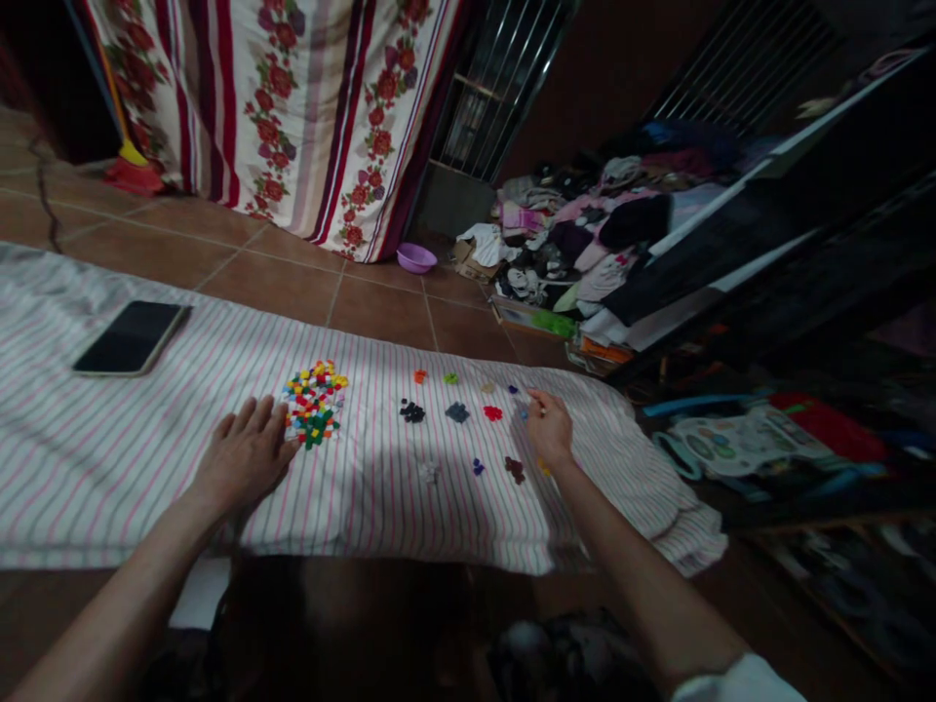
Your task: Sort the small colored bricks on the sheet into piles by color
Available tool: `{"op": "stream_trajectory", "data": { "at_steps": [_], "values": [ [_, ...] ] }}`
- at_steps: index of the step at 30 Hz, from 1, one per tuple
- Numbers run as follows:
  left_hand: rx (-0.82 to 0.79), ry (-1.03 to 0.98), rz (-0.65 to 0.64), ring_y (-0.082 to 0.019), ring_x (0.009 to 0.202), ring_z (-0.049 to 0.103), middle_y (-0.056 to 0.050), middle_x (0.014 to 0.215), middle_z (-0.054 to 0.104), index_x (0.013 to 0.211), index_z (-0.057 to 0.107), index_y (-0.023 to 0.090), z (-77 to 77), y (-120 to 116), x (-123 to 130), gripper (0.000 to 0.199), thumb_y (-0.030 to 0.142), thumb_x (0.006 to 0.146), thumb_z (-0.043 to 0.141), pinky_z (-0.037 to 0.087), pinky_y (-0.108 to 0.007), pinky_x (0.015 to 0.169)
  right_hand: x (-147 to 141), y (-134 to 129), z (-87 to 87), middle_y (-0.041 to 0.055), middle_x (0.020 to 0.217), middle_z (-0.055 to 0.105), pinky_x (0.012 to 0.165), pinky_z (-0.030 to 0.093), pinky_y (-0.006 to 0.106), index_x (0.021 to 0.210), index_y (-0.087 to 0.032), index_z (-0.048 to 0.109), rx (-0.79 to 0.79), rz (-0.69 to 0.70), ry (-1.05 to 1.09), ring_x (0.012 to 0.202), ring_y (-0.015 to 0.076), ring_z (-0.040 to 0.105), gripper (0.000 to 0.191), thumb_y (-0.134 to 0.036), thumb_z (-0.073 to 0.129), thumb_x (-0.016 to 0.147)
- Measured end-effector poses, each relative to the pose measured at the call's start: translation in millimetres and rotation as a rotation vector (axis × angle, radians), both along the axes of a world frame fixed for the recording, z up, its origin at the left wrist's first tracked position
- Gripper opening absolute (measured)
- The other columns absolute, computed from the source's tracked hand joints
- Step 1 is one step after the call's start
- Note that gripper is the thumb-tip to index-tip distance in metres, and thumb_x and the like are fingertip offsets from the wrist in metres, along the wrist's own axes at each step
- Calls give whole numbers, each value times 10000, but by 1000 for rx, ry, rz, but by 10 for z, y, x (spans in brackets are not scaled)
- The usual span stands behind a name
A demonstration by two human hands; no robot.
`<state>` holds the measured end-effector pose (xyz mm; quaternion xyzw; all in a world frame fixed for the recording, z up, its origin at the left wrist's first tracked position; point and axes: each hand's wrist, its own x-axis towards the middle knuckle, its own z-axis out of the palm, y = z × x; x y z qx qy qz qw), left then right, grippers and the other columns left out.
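A mixed heap of small coloured pieces (314,402) lies on the striped cloth (380,507). My left hand (249,453) rests flat with fingers spread, its fingertips at the heap's left edge. On the right, my right hand (548,426) is closed in a pinch over the cloth; what it holds, if anything, is too small to name. Left of it sit single-colour groups: black pieces (412,411), grey pieces (457,412), red pieces (492,413), orange pieces (419,376), green pieces (450,378) and brown pieces (515,470). Yellow pieces (543,467) are partly hidden by my right wrist.
A phone (132,338) lies on the cloth at the left. Beyond the cloth, a purple basin (416,258) stands on the tiled floor near a floral curtain (278,107). Clothes (570,229) are piled behind, and a dark shelf stands at the right.
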<state>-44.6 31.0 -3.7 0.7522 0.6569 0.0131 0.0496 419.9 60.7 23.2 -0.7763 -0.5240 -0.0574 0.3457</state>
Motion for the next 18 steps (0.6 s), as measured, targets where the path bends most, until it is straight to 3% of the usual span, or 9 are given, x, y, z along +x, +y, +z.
{"op": "stream_trajectory", "data": {
  "at_steps": [4,6,8,11,14,18],
  "values": [
    [2,-17,-4,-323,1449,298,-165,1543,376,1449,405,115,6,1,-22,599,383,926,288,278,-515,1145,-615,50,145,119,1001,673,930,475,379,1012,-161,709,70,247,47,965,239,615,350,-219,434,805],
    [-10,-28,-10,-314,1449,302,-155,1547,371,1451,405,119,21,2,-40,584,343,926,280,278,-505,1150,-1008,29,176,97,1005,666,834,517,352,1033,-186,703,55,416,126,874,210,633,337,-243,441,828],
    [-20,-38,-16,-301,1447,311,-144,1550,369,1452,407,128,39,3,-59,572,305,923,276,287,-490,1152,-1413,-22,172,85,1044,645,734,533,314,1078,-200,691,4,595,211,781,172,637,335,-253,443,859],
    [-15,-63,-24,-288,1440,331,-139,1539,390,1443,424,140,61,8,-84,555,261,921,279,308,-475,1145,-1968,-107,109,53,930,640,731,516,288,1052,-203,705,-79,805,217,740,147,617,293,-213,471,877],
    [-9,-77,-21,-283,1434,344,-129,1530,409,1438,434,155,70,14,-99,545,241,922,281,320,-462,1141,-2401,-141,0,34,878,626,772,496,281,998,-214,728,-147,924,163,781,145,597,279,-155,487,870],
    [-10,-73,-40,-285,1434,346,-125,1534,404,1441,431,154,63,13,-119,550,234,917,284,327,-452,1140,-2786,-106,-144,31,883,588,790,483,279,999,-211,736,-205,939,132,818,148,580,251,-168,518,882]
  ]
}}
